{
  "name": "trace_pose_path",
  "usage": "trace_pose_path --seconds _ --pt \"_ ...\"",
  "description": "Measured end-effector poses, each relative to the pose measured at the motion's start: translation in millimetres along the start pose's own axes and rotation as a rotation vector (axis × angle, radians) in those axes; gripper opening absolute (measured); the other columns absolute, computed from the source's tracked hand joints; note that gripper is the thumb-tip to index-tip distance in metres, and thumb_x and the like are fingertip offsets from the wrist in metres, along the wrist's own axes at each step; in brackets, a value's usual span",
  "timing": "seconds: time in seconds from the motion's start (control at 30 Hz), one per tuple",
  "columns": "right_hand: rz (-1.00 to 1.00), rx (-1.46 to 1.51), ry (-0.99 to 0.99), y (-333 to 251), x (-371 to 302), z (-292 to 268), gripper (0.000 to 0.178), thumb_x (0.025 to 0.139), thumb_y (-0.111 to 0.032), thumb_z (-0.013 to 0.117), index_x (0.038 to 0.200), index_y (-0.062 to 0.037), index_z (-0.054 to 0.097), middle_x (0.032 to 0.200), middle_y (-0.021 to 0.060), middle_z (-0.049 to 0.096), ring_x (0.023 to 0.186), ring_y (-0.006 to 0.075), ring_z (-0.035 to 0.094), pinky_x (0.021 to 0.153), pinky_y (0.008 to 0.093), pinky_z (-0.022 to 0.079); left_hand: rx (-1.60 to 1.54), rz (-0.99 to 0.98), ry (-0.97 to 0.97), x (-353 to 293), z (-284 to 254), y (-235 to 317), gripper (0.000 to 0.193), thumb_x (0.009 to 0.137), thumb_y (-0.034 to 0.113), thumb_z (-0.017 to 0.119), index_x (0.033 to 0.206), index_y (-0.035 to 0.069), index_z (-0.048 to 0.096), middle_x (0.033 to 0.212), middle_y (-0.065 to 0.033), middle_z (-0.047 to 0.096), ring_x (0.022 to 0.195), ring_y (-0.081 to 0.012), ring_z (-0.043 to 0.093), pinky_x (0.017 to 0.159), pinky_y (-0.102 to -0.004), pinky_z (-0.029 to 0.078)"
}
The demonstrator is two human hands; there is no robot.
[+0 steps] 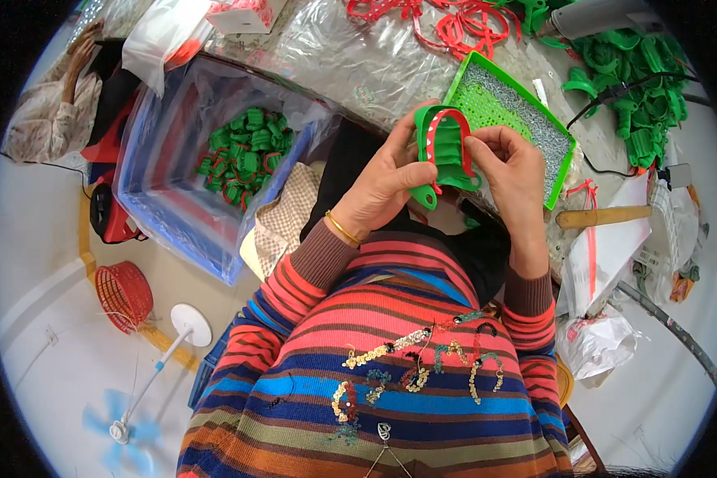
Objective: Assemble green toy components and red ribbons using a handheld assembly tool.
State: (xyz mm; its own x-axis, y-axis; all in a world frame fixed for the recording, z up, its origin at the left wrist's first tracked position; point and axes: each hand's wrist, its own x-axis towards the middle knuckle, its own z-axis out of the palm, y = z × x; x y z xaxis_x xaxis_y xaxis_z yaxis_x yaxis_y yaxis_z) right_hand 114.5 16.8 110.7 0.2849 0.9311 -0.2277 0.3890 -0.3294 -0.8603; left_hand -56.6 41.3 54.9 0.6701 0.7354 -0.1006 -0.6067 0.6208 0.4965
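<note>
Both hands hold a green curved plastic piece point(452, 151) up over the table's near edge. It looks like a toy jaw. A red strip with white teeth point(432, 143) runs along its curved edge. My left hand point(386, 177) grips it from the left, thumb across the lower end. On the other side, my right hand point(508, 163) pinches the end of the red strip at the piece's right edge. Just behind lies a bright green tray point(526, 97) holding many small silvery bits. To the left, green and red pieces point(245, 151) lie in a plastic-lined blue crate point(171, 211).
Red toothed strips point(470, 28) lie at the back of the plastic-covered table point(327, 52). Loose green parts point(633, 88) are heaped far right, near a black cable. A wooden-handled tool point(603, 217) sits right. Another person's arm point(73, 76) shows far left, above a red basket point(122, 296) and a fan point(119, 432).
</note>
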Motion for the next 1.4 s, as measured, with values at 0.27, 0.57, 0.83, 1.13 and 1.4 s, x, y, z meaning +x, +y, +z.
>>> trace_pose_path --seconds 0.27,0.57,0.83,1.13,1.4 --pt "0.009 0.001 0.022 5.2 0.4 0.6 0.014 0.085 -0.010 0.066 0.091 0.0028 0.065 0.081 0.0024 0.065 0.071 0.0053 0.058 0.065 0.0190 0.046 0.134 0.037 0.034 3.4 9.9 2.3 0.084 0.076 0.011 0.072 0.145 0.009 0.024 0.133 -0.0057 0.042 0.119 -0.0153 0.044 0.098 -0.0289 0.039" --pt "0.006 0.115 0.006 12.7 -2.7 1.6 0.013 0.083 -0.011 0.066 0.087 0.0022 0.065 0.073 0.0017 0.065 0.063 0.0050 0.057 0.056 0.0201 0.045 0.289 0.008 0.058 -0.1 8.3 5.3 0.083 0.077 0.017 0.067 0.147 0.009 0.023 0.130 -0.0044 0.046 0.113 -0.0130 0.047 0.097 -0.0272 0.038" --pt "0.086 0.166 -0.157 17.8 -4.0 -4.9 0.016 0.083 -0.007 0.066 0.097 0.0004 0.061 0.084 0.0003 0.062 0.075 0.0055 0.057 0.067 0.0194 0.045 0.105 -0.056 -0.003 -2.3 -1.9 2.7 0.084 0.077 0.023 0.064 0.147 0.010 0.020 0.134 -0.0099 0.045 0.122 -0.0204 0.047 0.102 -0.0387 0.039" --pt "0.096 0.359 -0.306 -11.4 -2.8 -2.9 0.044 0.079 -0.004 0.054 0.123 -0.0028 0.052 0.091 0.0028 0.058 0.076 0.0071 0.052 0.066 0.0212 0.042 -0.589 -0.294 -0.102 -2.5 -20.1 -15.8 0.071 0.080 0.027 0.061 0.140 0.004 0.030 0.133 -0.0183 0.046 0.121 -0.0314 0.048 0.101 -0.0484 0.040" --pt "0.078 0.433 -0.361 -6.3 -2.7 1.3 0.047 0.080 -0.002 0.054 0.126 -0.0065 0.051 0.087 0.0005 0.056 0.075 0.0063 0.051 0.064 0.0210 0.042 -0.519 -0.130 -0.015 -0.7 -8.1 -24.3 0.079 0.075 0.040 0.067 0.140 0.010 0.034 0.132 -0.0167 0.047 0.117 -0.0355 0.050 0.099 -0.0520 0.041"
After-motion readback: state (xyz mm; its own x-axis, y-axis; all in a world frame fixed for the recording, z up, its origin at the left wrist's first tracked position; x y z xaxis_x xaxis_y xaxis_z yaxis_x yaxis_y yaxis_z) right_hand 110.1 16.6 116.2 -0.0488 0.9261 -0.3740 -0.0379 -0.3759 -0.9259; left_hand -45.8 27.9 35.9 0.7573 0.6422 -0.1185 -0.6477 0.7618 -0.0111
